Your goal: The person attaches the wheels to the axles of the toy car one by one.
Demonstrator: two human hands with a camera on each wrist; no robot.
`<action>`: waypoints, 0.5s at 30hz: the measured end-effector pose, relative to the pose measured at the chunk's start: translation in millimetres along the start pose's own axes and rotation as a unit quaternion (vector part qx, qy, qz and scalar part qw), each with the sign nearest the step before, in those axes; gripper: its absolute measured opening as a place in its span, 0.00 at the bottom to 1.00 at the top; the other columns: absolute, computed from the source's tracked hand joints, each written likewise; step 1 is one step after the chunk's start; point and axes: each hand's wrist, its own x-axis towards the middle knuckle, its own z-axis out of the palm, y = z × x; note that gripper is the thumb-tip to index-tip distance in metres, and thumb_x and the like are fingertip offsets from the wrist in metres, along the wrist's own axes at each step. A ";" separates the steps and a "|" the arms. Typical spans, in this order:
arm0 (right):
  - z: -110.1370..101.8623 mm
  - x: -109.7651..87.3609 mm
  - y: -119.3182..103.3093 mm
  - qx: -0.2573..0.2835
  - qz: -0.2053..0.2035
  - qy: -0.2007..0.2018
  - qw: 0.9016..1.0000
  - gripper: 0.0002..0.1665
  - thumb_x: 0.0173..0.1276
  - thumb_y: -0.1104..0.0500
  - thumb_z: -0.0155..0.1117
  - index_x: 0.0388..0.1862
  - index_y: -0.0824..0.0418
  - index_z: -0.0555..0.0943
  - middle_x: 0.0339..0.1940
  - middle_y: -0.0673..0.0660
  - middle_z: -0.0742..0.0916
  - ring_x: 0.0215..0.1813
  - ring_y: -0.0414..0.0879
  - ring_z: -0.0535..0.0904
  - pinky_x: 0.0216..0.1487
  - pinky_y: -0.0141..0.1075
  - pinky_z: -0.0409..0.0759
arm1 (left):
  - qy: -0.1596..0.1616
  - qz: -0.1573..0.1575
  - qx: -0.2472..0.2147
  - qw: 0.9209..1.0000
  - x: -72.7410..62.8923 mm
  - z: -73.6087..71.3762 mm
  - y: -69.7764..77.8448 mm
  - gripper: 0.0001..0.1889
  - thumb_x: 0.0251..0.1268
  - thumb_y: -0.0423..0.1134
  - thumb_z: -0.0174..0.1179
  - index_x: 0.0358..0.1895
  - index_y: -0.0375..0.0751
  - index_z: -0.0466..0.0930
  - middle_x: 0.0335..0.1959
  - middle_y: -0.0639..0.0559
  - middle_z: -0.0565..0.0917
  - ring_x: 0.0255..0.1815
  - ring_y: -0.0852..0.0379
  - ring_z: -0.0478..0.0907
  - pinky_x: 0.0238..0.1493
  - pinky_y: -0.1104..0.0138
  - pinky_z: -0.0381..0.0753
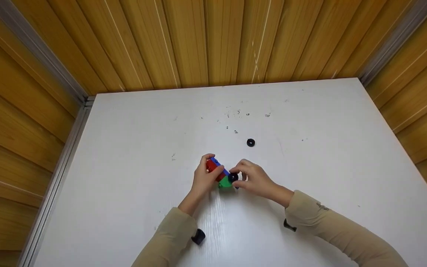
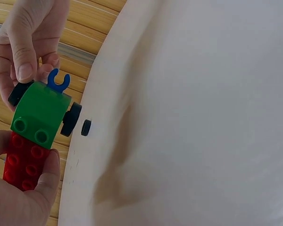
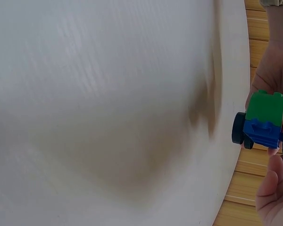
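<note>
My left hand [image 1: 205, 176] grips a toy car by its red brick [image 2: 26, 162], thumb on one side and fingers on the other. In front of the red brick sits a rounded green brick [image 2: 40, 110], over a blue base [image 3: 262, 133] with an open blue hook [image 2: 59, 81] at its end. My right hand [image 1: 256, 180] pinches a black wheel [image 1: 233, 177] at the car's side, thumb and fingertips on its edge. On the opposite side, another black wheel [image 2: 71, 119] is fitted to the car.
A loose black wheel [image 1: 250, 142] lies on the white table [image 1: 143, 141] beyond the hands. Wood-patterned panels [image 1: 221, 40] rise behind the table and along both sides. Dark scuff marks dot the tabletop past the car.
</note>
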 end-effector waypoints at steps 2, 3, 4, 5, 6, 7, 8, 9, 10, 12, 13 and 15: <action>0.1 0.1 -0.1 0.003 0.000 -0.001 1.000 0.16 0.49 0.63 0.68 0.40 0.64 0.80 0.33 0.55 0.78 0.29 0.49 0.73 0.28 0.31 0.73 | 0.000 -0.002 -0.001 1.000 0.0 -0.1 0.2 0.25 0.56 0.43 0.57 0.58 0.45 0.62 0.47 0.41 0.75 0.38 0.53 0.73 0.34 0.68 0.78; 0.1 0.2 -0.4 0.004 0.002 -0.001 1.000 0.16 0.49 0.63 0.68 0.40 0.64 0.80 0.33 0.55 0.78 0.29 0.49 0.73 0.28 0.32 0.74 | 0.000 -0.004 -0.002 1.000 0.3 -0.1 0.0 0.25 0.56 0.43 0.57 0.58 0.45 0.62 0.46 0.41 0.75 0.37 0.54 0.73 0.34 0.68 0.77; 0.1 0.2 -0.4 0.005 0.002 -0.002 1.000 0.16 0.49 0.63 0.68 0.40 0.64 0.80 0.33 0.55 0.78 0.29 0.49 0.73 0.28 0.33 0.74 | 0.000 -0.006 -0.003 1.000 0.5 -0.1 0.0 0.25 0.56 0.43 0.57 0.58 0.45 0.62 0.46 0.41 0.75 0.37 0.54 0.73 0.33 0.69 0.77; 0.0 0.2 -0.6 0.005 0.004 -0.001 1.000 0.17 0.49 0.63 0.68 0.40 0.64 0.80 0.33 0.55 0.78 0.29 0.49 0.74 0.28 0.33 0.74 | 0.000 -0.007 -0.005 1.000 0.7 -0.1 0.0 0.25 0.56 0.43 0.57 0.58 0.45 0.62 0.46 0.41 0.75 0.36 0.54 0.72 0.32 0.69 0.77; 0.0 0.2 -0.9 0.005 0.005 -0.002 1.000 0.17 0.49 0.63 0.68 0.40 0.64 0.80 0.33 0.55 0.78 0.29 0.49 0.74 0.28 0.33 0.74 | -0.001 -0.008 -0.008 1.000 0.9 -0.1 -0.3 0.26 0.56 0.43 0.57 0.58 0.46 0.62 0.46 0.42 0.75 0.36 0.55 0.72 0.32 0.69 0.77; 0.1 0.0 -0.9 0.006 0.005 -0.001 1.000 0.17 0.49 0.63 0.68 0.40 0.64 0.80 0.33 0.55 0.78 0.29 0.49 0.74 0.28 0.32 0.74 | -0.001 -0.010 -0.011 1.000 1.2 0.0 -0.7 0.26 0.56 0.43 0.57 0.58 0.46 0.62 0.46 0.42 0.75 0.36 0.55 0.72 0.32 0.69 0.77; 0.2 -0.1 -0.7 0.006 0.005 -0.001 1.000 0.17 0.49 0.63 0.68 0.40 0.64 0.80 0.33 0.55 0.78 0.29 0.49 0.73 0.28 0.32 0.74 | -0.002 -0.010 -0.016 1.000 1.6 0.1 -1.4 0.26 0.56 0.43 0.57 0.58 0.46 0.62 0.46 0.42 0.76 0.36 0.55 0.72 0.32 0.68 0.77; 0.3 -0.3 -0.6 0.006 0.005 0.000 1.000 0.17 0.49 0.63 0.68 0.40 0.64 0.80 0.33 0.54 0.78 0.29 0.48 0.73 0.28 0.31 0.73 | -0.004 -0.012 -0.021 1.000 2.1 0.3 -2.2 0.26 0.56 0.43 0.57 0.58 0.46 0.62 0.46 0.42 0.76 0.36 0.55 0.72 0.32 0.67 0.77; 0.3 -0.6 -0.7 0.006 0.004 0.001 1.000 0.17 0.49 0.63 0.68 0.40 0.65 0.80 0.33 0.54 0.78 0.29 0.48 0.73 0.28 0.30 0.73 | -0.004 -0.013 -0.025 1.000 2.1 0.3 -2.6 0.26 0.56 0.43 0.58 0.58 0.47 0.62 0.46 0.41 0.76 0.36 0.54 0.73 0.32 0.66 0.78; 0.8 -1.0 -0.4 0.007 0.000 0.005 1.000 0.18 0.48 0.63 0.68 0.40 0.66 0.80 0.32 0.55 0.78 0.28 0.47 0.73 0.28 0.29 0.72 | -0.007 -0.018 -0.032 0.999 2.4 0.8 -3.7 0.26 0.56 0.43 0.57 0.58 0.47 0.61 0.47 0.41 0.75 0.37 0.54 0.73 0.33 0.66 0.79; 1.1 -1.3 -0.1 0.007 -0.002 0.008 1.000 0.18 0.48 0.64 0.68 0.40 0.66 0.80 0.32 0.55 0.78 0.28 0.46 0.73 0.28 0.28 0.72 | -0.009 -0.021 -0.035 0.999 2.5 1.1 -4.1 0.26 0.56 0.42 0.57 0.58 0.47 0.61 0.48 0.41 0.75 0.38 0.54 0.73 0.33 0.65 0.79; 2.2 -1.9 0.1 0.008 -0.006 0.015 1.000 0.18 0.48 0.63 0.68 0.40 0.66 0.80 0.32 0.55 0.78 0.28 0.47 0.73 0.28 0.28 0.72 | -0.012 -0.027 -0.042 0.999 2.2 1.8 -4.5 0.26 0.57 0.42 0.56 0.59 0.46 0.61 0.50 0.40 0.73 0.40 0.53 0.73 0.35 0.65 0.80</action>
